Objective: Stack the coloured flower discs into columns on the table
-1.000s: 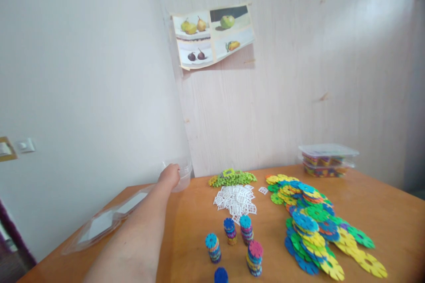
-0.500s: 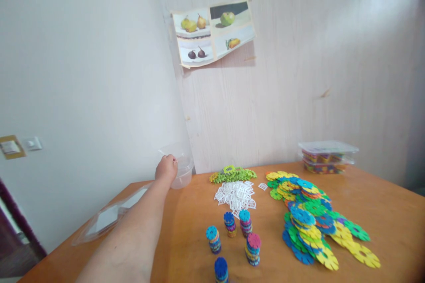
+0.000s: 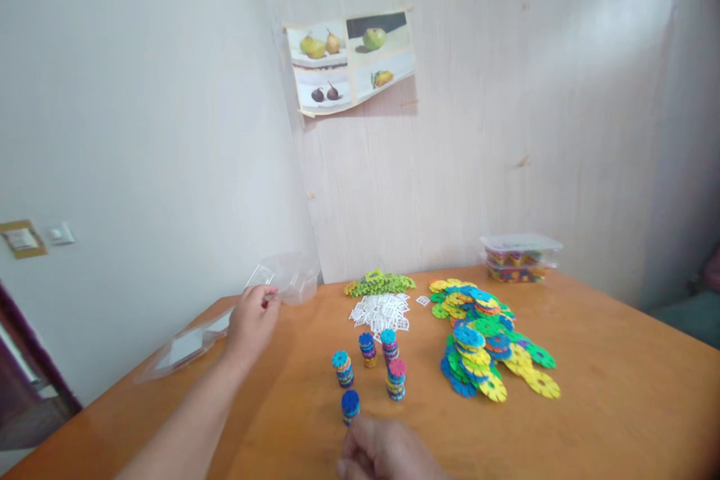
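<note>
My left hand (image 3: 252, 320) grips the rim of a clear plastic container (image 3: 288, 277) and holds it tilted just above the table's far left corner. My right hand (image 3: 382, 454) rests at the near edge with its fingers curled; what is in them, if anything, I cannot see. Right in front of it stand several short stacks of coloured discs (image 3: 368, 364), the nearest one blue-topped (image 3: 349, 403).
A clear flat lid (image 3: 185, 345) lies at the left on the orange table (image 3: 607, 390). Further back are white square pieces (image 3: 379, 311), green pieces (image 3: 379, 285), a spread of coloured discs (image 3: 484, 337) and two stacked closed boxes (image 3: 520, 256) by the wall.
My left hand has pulled the clear container back toward me and tipped it. My right hand has come into view at the bottom. The camera has drawn back.
</note>
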### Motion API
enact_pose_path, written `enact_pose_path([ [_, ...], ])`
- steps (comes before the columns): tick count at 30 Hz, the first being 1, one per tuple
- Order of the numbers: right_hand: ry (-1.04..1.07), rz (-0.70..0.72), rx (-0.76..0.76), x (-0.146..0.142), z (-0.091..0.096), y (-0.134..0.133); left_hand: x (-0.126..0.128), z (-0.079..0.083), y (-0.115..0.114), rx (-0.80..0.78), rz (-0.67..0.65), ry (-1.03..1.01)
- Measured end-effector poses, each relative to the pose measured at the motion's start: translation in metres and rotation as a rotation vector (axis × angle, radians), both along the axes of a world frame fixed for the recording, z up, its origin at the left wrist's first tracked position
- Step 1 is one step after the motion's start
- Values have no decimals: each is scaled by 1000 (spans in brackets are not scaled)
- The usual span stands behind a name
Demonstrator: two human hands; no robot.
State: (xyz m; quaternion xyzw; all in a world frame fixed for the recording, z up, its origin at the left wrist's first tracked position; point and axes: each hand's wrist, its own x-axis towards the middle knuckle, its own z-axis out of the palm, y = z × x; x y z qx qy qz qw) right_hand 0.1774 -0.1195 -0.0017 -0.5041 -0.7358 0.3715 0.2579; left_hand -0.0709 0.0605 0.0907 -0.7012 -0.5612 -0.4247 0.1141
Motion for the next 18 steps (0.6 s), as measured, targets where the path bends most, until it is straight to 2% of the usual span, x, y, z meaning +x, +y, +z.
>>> enact_pose_path([
  [5,29,-13,152,-1,0,-8,-5,-18,-72,34,-44,-12],
  [9,77,-36,242,-1,-1,-12,-10,-37,-120,56,-100,-4],
  [14,127,-59,336,0,-1,-12,-17,-61,-163,71,-103,-29],
  [18,180,-163,434,7,4,-6,-13,-70,-189,55,-150,0],
])
